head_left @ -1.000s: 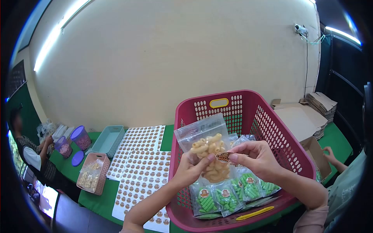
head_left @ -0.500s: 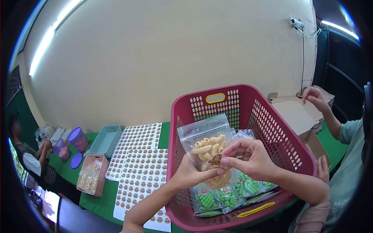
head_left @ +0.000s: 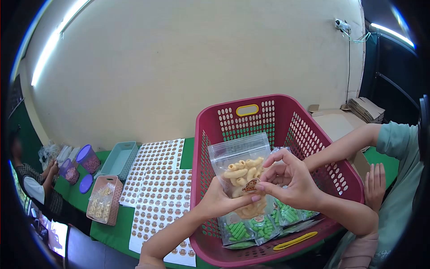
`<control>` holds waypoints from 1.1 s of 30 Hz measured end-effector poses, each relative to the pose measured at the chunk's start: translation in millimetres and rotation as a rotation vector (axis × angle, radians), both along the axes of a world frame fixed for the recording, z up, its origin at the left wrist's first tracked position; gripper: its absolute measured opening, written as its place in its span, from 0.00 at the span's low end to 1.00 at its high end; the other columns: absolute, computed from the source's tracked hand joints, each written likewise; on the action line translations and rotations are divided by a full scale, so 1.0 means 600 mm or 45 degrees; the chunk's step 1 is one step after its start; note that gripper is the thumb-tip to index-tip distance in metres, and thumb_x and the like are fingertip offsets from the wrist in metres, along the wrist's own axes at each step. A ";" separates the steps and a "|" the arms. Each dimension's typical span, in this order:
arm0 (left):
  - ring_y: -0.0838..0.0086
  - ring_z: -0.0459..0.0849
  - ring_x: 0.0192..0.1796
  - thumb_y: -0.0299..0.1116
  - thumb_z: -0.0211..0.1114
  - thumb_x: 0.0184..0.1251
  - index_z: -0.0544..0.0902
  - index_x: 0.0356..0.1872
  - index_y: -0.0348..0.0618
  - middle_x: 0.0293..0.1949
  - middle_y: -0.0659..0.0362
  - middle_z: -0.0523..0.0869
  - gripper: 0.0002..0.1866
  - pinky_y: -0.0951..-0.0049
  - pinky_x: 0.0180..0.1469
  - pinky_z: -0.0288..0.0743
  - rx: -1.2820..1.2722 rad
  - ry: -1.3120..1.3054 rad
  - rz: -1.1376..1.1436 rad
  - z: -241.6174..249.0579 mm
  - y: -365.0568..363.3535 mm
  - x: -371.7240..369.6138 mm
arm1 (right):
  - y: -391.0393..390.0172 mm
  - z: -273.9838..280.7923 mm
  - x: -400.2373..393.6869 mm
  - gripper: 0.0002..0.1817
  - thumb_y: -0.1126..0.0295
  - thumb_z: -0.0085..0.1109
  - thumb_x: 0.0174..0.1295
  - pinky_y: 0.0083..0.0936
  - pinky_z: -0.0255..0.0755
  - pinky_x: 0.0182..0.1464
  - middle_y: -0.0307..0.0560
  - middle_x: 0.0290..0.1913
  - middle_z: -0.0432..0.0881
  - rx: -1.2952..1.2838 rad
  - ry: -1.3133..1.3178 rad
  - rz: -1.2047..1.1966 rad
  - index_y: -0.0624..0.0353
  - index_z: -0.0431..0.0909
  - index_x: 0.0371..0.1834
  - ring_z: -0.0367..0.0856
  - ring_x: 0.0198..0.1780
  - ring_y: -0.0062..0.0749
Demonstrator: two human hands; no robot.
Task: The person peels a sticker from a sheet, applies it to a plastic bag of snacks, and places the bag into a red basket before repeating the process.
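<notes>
Above a maroon laundry basket (head_left: 353,179), my left hand (head_left: 220,197) is closed on the lower left side of a clear zip bag (head_left: 237,148) of pale, curved macaroni-like snacks. The bag is upright and slightly tilted. My right hand (head_left: 291,181) pinches a round brown-and-orange sticker (head_left: 251,186) between thumb and index finger, over the front of the bag. Part of the sticker lies behind those fingertips. Below my hands, several labelled bags of green stick snacks (head_left: 262,228) lie in the basket.
Left of the basket, printed sticker sheets (head_left: 161,197) cover the green table. Beyond them stand a teal basket (head_left: 120,157), a pink basket (head_left: 107,197) of snack bags and purple-lidded tubs (head_left: 88,159). A co-worker's arm (head_left: 345,145) crosses the basket's right side. Another person (head_left: 42,188) stands far left.
The sticker has turned and tilted in my right fingers, against the bag. The co-worker's raised arm has come down and left, reaching over the basket behind my right hand.
</notes>
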State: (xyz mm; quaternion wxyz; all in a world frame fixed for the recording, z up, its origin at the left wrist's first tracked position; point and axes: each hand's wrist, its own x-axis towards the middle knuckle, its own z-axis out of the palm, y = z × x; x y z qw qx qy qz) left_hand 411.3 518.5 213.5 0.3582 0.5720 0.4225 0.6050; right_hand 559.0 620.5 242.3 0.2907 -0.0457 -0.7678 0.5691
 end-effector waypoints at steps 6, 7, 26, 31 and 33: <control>0.80 0.76 0.45 0.29 0.68 0.49 0.72 0.48 0.35 0.44 0.58 0.78 0.23 0.77 0.49 0.70 -0.015 0.009 0.008 -0.001 0.001 0.001 | 0.005 -0.005 0.000 0.16 0.78 0.58 0.51 0.18 0.75 0.37 0.47 0.28 0.78 0.060 -0.001 -0.010 0.65 0.62 0.39 0.78 0.35 0.20; 0.80 0.76 0.45 0.29 0.67 0.50 0.72 0.48 0.35 0.44 0.58 0.78 0.23 0.77 0.49 0.70 -0.010 0.025 0.017 0.000 0.001 0.001 | 0.006 -0.006 0.000 0.16 0.78 0.58 0.51 0.18 0.75 0.37 0.46 0.28 0.79 0.056 0.016 0.003 0.65 0.62 0.39 0.78 0.35 0.21; 0.76 0.73 0.51 0.28 0.63 0.54 0.66 0.53 0.33 0.49 0.55 0.74 0.25 0.74 0.53 0.66 0.041 0.098 -0.022 -0.022 -0.001 -0.006 | 0.007 -0.026 -0.015 0.45 0.66 0.71 0.40 0.27 0.68 0.50 0.50 0.49 0.66 0.235 0.026 -0.126 0.68 0.49 0.58 0.70 0.49 0.35; 0.77 0.73 0.50 0.27 0.60 0.56 0.66 0.54 0.35 0.48 0.57 0.74 0.23 0.75 0.52 0.67 -0.042 0.209 -0.103 -0.029 0.001 -0.009 | 0.004 -0.037 -0.023 0.28 0.71 0.65 0.47 0.20 0.71 0.46 0.47 0.43 0.76 -0.312 -0.120 0.253 0.70 0.65 0.50 0.75 0.43 0.23; 0.78 0.72 0.49 0.26 0.60 0.57 0.66 0.54 0.35 0.47 0.58 0.74 0.23 0.76 0.51 0.68 -0.048 0.167 -0.112 -0.023 -0.001 -0.004 | -0.004 -0.039 -0.024 0.19 0.71 0.62 0.51 0.17 0.71 0.44 0.45 0.40 0.78 -0.326 -0.048 0.231 0.69 0.71 0.44 0.75 0.41 0.19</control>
